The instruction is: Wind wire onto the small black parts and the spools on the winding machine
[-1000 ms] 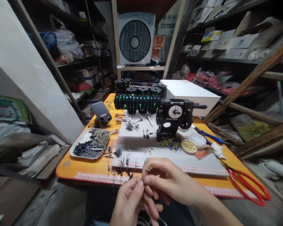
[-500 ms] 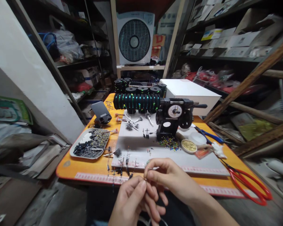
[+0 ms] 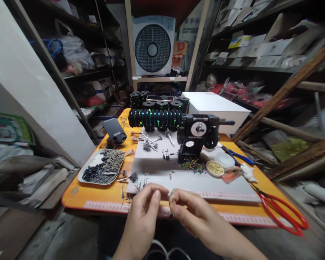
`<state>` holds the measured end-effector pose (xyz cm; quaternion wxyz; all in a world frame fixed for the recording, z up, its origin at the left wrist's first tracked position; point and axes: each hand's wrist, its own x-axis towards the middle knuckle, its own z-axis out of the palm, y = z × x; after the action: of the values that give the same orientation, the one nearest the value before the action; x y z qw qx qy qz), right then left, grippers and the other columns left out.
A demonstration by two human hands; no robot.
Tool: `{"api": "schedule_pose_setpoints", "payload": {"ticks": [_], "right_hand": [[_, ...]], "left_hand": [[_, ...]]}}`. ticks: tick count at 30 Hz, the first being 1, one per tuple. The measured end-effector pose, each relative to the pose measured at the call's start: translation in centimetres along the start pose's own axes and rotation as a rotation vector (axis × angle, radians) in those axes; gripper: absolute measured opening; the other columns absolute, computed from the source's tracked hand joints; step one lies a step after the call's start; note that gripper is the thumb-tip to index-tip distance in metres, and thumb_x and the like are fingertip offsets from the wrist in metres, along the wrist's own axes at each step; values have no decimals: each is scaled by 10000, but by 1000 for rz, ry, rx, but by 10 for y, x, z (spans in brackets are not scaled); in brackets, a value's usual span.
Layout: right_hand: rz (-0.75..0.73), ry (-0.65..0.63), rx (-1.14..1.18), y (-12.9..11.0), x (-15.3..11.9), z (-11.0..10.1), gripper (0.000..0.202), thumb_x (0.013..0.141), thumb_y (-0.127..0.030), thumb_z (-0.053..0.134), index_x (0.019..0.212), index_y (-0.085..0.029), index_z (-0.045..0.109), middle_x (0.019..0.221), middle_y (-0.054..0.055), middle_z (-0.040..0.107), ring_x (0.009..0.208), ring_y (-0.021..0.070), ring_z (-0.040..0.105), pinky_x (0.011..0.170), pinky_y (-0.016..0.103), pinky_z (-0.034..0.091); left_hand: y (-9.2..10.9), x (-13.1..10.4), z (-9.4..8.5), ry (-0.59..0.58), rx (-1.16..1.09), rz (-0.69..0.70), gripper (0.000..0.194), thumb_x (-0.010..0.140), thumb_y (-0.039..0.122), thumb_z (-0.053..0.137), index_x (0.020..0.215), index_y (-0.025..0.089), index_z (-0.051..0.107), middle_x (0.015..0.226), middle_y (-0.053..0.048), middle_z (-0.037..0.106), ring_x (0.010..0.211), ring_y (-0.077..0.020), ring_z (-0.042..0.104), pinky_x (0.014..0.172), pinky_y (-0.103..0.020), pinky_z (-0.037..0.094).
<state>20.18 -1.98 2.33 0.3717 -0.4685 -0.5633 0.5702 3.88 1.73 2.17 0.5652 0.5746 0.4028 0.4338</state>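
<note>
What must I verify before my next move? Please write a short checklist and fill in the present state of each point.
1. Right hand closed on the small piece: ok.
2. What that piece is: cannot tell, too small and mostly covered.
3. Left hand gripping something: cannot tell, its fingertips show poorly.
4. Red-handled scissors away from both hands: ok, at the table's right front.
5. Shallow dish of gold beads upright: ok.
6. Coloured beads contained: not ok, loose on the white board.

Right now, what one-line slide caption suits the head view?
Both hands close together at the near edge of an orange table, black crank machine and parts tray beyond.
</note>
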Motion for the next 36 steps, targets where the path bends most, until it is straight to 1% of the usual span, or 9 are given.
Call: {"api": "schedule_pose_setpoints", "payload": {"ticks": [5,13,18,21,23,25,28,31,36], "right_hand": [[-36,34,-97,3,-2,0,258,944,-444,473,840,-209,488,659,-38,437,533,92,386,461,198,295],[-193,121,-350,-2,0,-1,171,949,-348,481,866,-212,542,904,27,597,855,167,536,777,263,413],[-172,162,-374,-12,6,-12,196,875,-312,606,725,-194,559,746,-10,579,706,135,515,613,230,387],[-153,223,-203,-29,18,-25,197,777,-305,727,886,-198,602,719,-34,542,625,95,482,515,186,364],[-102,93,19,-41,30,-33,426,772,-335,735,1139,-226,550,670,-63,524,489,53,415,410,148,310],[-41,-100,249,-51,43,-37,460,859,-404,624,1258,-221,487,568,-81,525,349,24,315,321,123,218],[23,-221,522,-58,63,-32,336,911,-453,501,1033,-149,581,513,-27,596,253,25,323,254,117,184],[70,-183,652,-56,74,-22,314,886,-439,511,715,-176,489,465,-32,576,223,29,326,223,110,185],[81,-124,696,-49,76,-16,344,887,-444,508,663,-199,419,389,-72,498,211,19,257,219,95,189]], "left_hand": [[6,19,13,-49,-204,-48,206,893,344,558,963,210,699,952,-39,687,930,-193,610,823,-261,458],[12,28,22,-134,-525,-155,250,887,328,573,730,149,650,675,-3,598,635,-105,532,610,-208,441],[14,27,18,-183,-601,-131,264,903,303,545,709,138,612,588,-3,584,562,-97,524,557,-201,431],[14,27,15,-145,-605,-63,260,903,264,545,691,131,614,572,-6,602,573,-92,542,601,-193,447],[14,25,14,-115,-596,-58,249,900,267,551,698,135,614,537,4,599,533,-90,544,565,-187,450],[12,22,14,-103,-597,-83,244,893,289,562,707,139,613,516,4,614,483,-92,550,515,-186,455],[10,15,16,-107,-640,-140,240,873,328,589,721,143,610,526,-3,646,432,-97,566,461,-187,466],[7,11,17,-105,-669,-170,250,860,334,606,699,143,599,499,-1,647,394,-94,575,429,-169,453],[3,7,16,-112,-676,-189,260,865,323,598,688,134,603,486,-8,651,387,-95,592,422,-155,443]]}}
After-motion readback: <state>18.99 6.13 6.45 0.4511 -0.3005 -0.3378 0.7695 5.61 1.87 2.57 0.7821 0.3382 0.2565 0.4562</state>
